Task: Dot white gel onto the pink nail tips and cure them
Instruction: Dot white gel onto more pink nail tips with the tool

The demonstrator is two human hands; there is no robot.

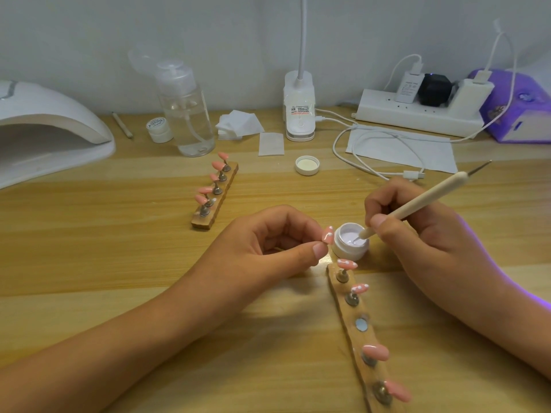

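Hands: left (268, 242) pinching pink nail tip (328, 234) just beside gel pot (348, 252) rim, right (432, 234) gripping dotting pen (423, 201) inside.

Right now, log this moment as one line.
left hand pinches pink nail tip | right hand dips dotting pen in white gel jar | near holder: one slot bare

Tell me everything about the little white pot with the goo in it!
The little pot is round, white and looks like plastic. It stands upright on the wooden table, lid off, just past the far end of the near nail holder. Glossy white gel fills it. The thin tip of the dotting tool, held in the right hand, dips into the gel. The left hand holds a pink nail tip close beside it.
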